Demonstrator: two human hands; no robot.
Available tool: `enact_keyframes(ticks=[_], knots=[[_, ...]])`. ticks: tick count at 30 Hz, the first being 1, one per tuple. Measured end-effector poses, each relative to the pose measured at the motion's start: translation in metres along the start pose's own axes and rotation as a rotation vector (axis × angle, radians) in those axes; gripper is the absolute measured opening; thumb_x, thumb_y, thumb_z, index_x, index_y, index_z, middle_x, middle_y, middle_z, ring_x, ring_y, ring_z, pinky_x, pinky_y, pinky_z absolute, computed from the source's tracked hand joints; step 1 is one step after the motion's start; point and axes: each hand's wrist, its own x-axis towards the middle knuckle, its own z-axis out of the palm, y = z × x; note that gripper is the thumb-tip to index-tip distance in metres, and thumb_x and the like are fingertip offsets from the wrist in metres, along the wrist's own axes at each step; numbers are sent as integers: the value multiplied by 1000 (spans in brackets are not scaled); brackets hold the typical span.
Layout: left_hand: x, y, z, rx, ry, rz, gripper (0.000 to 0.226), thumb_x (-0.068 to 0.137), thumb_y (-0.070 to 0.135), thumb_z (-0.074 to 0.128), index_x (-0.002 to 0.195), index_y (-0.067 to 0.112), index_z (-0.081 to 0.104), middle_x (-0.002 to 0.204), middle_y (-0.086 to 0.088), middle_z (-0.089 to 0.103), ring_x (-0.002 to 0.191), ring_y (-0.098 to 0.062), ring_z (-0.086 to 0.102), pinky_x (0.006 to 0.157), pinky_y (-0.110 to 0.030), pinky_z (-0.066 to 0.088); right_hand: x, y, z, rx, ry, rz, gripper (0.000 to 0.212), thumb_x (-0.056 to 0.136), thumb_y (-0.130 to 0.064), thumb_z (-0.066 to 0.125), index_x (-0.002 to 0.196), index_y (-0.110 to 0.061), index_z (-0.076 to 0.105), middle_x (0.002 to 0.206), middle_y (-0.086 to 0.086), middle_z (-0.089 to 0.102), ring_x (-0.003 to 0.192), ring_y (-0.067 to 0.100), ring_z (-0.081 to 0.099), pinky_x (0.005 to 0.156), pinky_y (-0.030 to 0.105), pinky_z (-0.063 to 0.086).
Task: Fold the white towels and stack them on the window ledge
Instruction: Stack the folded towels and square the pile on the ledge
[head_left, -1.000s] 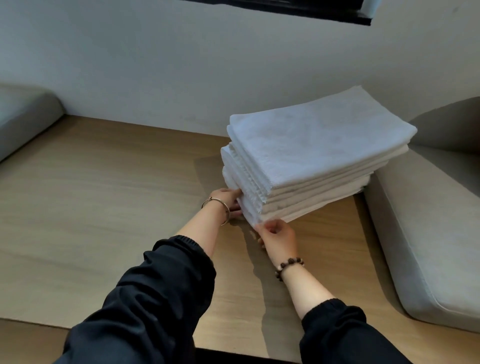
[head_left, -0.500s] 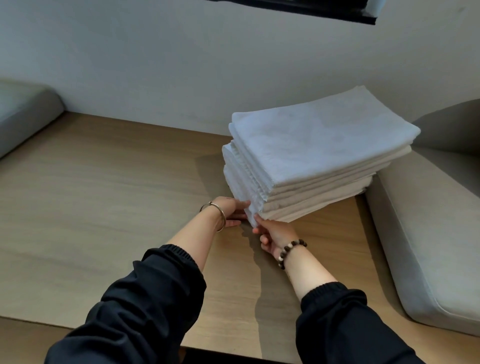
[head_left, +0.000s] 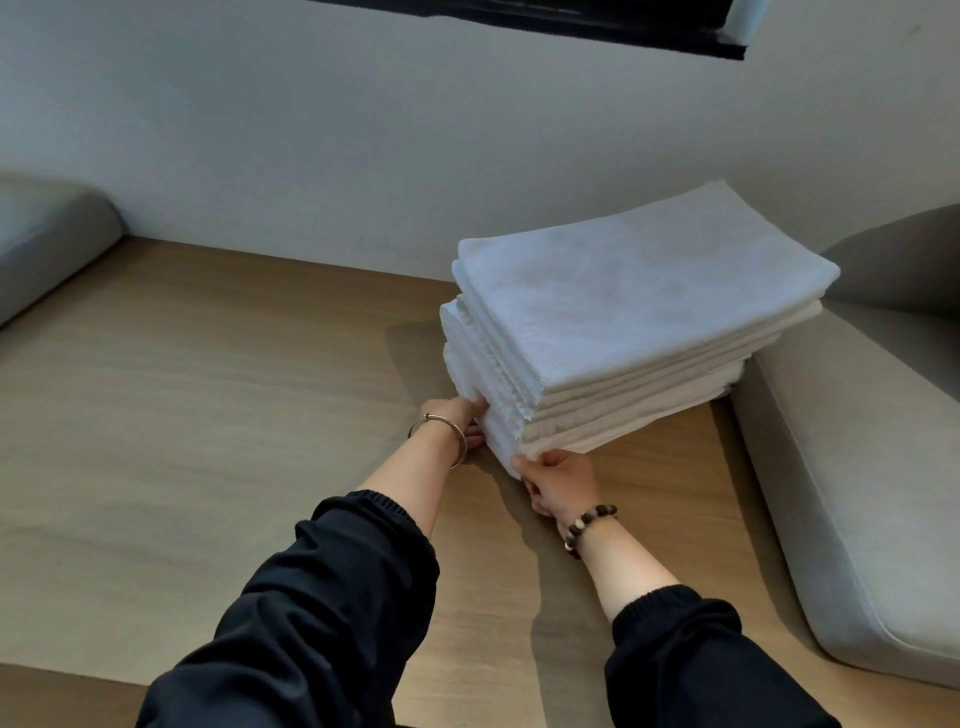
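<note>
A stack of several folded white towels (head_left: 623, 322) sits on the wooden ledge (head_left: 208, 415), its far side near the wall. My left hand (head_left: 454, 418), a metal bangle on its wrist, holds the lower towels at the stack's near-left side, with its fingertips hidden in the folds. At the stack's nearest bottom corner, my right hand (head_left: 558, 486) with a bead bracelet pinches the lowest towels, thumb on top and fingers curled beneath.
A grey cushion (head_left: 852, 509) lies right of the stack and touches its far corner. Another grey cushion (head_left: 47, 244) is at the far left. A dark window frame (head_left: 571, 21) runs along the top of the wall.
My right hand has slid from in front of the corner to under it and now pinches the lowest towels. The left hand has shifted slightly along the side. The stack stays in place.
</note>
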Motion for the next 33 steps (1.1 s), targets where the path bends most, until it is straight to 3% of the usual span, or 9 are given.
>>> enact_keyframes(ticks=[3, 7, 10, 14, 17, 23, 27, 29, 33], knots=[[-7, -6, -5, 65, -8, 52, 29, 89, 17, 66, 110, -2, 59, 71, -9, 58, 59, -18, 57, 52, -28, 46, -5, 1, -9, -141, -44, -43, 36, 88, -16, 66, 54, -7, 55, 42, 1, 51, 30, 7, 37, 35, 18, 31], [-20, -18, -17, 128, -122, 83, 19, 90, 21, 65, 93, 5, 54, 82, -11, 64, 65, -18, 62, 58, -29, 49, -8, 9, -32, 34, 51, 26, 23, 91, -6, 59, 69, -4, 61, 62, 10, 61, 34, 9, 49, 36, 21, 43], [-29, -26, -21, 105, -161, 52, 23, 90, 9, 63, 109, 1, 54, 89, -11, 65, 58, -16, 67, 51, -23, 51, -9, 10, -33, 45, 43, 61, 22, 92, -5, 58, 69, -2, 60, 62, 13, 60, 33, 9, 51, 36, 20, 46], [-39, -24, -15, 120, -177, -9, 35, 95, 2, 53, 128, -7, 48, 122, -23, 60, 108, -34, 63, 68, -24, 50, -5, 5, -14, -35, 48, 134, 28, 87, -15, 67, 64, 0, 58, 57, 13, 61, 33, 12, 52, 34, 21, 43], [-44, -18, -12, 137, -184, -65, 32, 96, 3, 51, 127, -6, 51, 128, -21, 57, 117, -34, 58, 79, -29, 47, 3, -1, -6, -27, 14, 258, 32, 87, -23, 68, 69, 1, 58, 50, 9, 62, 31, 12, 49, 33, 20, 40], [-42, -20, -8, 157, -120, -28, 27, 91, 2, 59, 116, -6, 57, 114, -21, 65, 103, -33, 65, 41, -17, 48, 6, -4, -2, 11, -33, 333, 12, 88, -10, 64, 78, -3, 60, 48, 3, 60, 28, 5, 42, 31, 15, 33], [-39, -21, -7, 173, -102, 5, 7, 91, 5, 60, 85, 2, 58, 96, -18, 66, 85, -28, 69, 37, -16, 46, 7, -2, -1, -14, -23, 304, 15, 88, -8, 63, 74, -3, 61, 48, 1, 61, 29, 4, 43, 33, 17, 34], [-40, -21, -9, 191, -97, 18, 8, 92, 7, 59, 86, 4, 56, 90, -16, 65, 86, -29, 69, 36, -16, 45, 3, -4, -2, -9, -39, 312, 16, 89, -8, 63, 75, -3, 60, 49, 2, 61, 30, 5, 43, 33, 17, 35], [-43, -26, -12, 113, -105, 98, 8, 93, 10, 57, 86, 7, 57, 76, -9, 64, 55, -14, 65, 41, -18, 45, 0, -8, -22, 51, -96, 350, 22, 97, -9, 50, 76, -4, 55, 43, 2, 57, 35, 7, 41, 34, 15, 33]])
